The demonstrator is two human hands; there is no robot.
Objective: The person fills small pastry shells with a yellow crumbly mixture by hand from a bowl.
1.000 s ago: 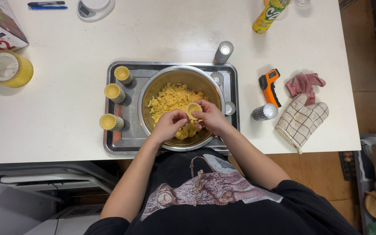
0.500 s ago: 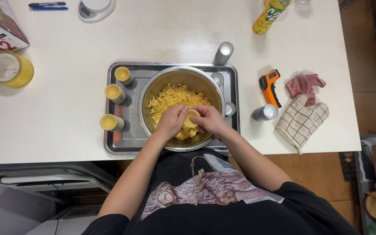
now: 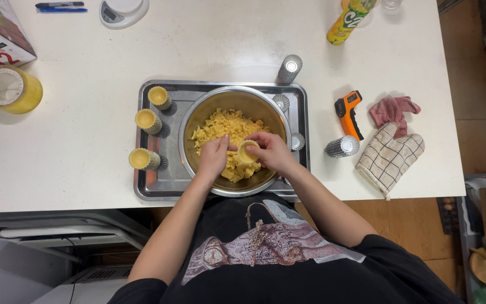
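Head view, looking straight down: I see both hands over the steel mixing bowl [image 3: 234, 107], which sits on a metal tray [image 3: 164, 183]. My right hand [image 3: 274, 152] has its fingers closed around a small fluted tart mould [image 3: 247, 151], lined with yellow dough, and holds it just above the bowl's contents. My left hand [image 3: 215, 157] is touching the mould's left side, fingers curled against it, so the mould sits between the two hands.

Inside the bowl lies a heap of yellow dough pieces [image 3: 220, 126], spread mostly over the far half from me. Left of the bowl, on the tray, three dough-lined moulds [image 3: 146, 120] stand in a row. Right of the bowl, two empty silver moulds rest on the tray edge. Beyond the bowl, off the tray, stands a stack of silver moulds [image 3: 289, 67]; another stack [image 3: 342, 147] lies tipped to the bowl's right, near an orange thermometer gun [image 3: 349, 112] and a checked oven mitt [image 3: 389, 157].
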